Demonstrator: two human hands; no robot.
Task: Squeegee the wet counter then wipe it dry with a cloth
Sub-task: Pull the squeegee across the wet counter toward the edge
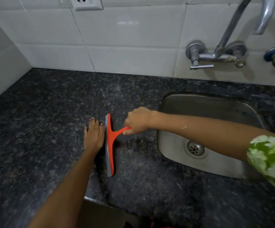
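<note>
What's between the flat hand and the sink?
In the head view, the orange squeegee, gripped by the right hand, lies between the left hand and the sink, then bare counter.

A dark speckled granite counter (42, 129) carries everything, with a steel sink (174, 142) sunk into it under the right forearm. A red squeegee (110, 145) lies blade-down just right of the flat left hand (94, 135).

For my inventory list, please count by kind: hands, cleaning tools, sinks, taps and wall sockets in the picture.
Hands: 2, left hand and right hand
Cleaning tools: 1, squeegee
Sinks: 1, sink
Taps: 1, tap
Wall sockets: 1, socket
Total: 6
</note>
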